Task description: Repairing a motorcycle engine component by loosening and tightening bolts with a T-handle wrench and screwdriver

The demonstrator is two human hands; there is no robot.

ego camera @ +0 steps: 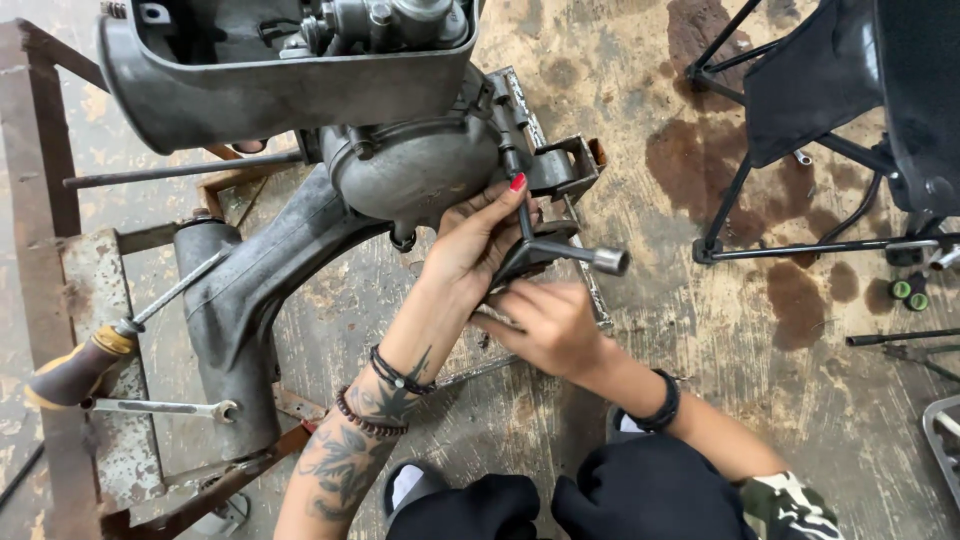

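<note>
A grey outboard motor housing (400, 165) lies on a rusty metal stand (45, 200), its leg (245, 300) running down to the left. My left hand (478, 240) wraps around the centre of a Y-shaped socket wrench (575, 252) held against the housing's lower edge. One wrench arm ends in a socket (610, 261) pointing right. Just below it, my right hand (545, 325) has its fingers curled on the wrench's lower arm. A metal clamp bracket (565, 165) sits right behind the hands.
A screwdriver with a brown and yellow handle (85, 365) and a spanner (160, 407) rest on the stand at left. A black folding chair frame (800, 130) stands at upper right on the oil-stained concrete floor (720, 330). Small green-capped parts (908, 293) lie at right.
</note>
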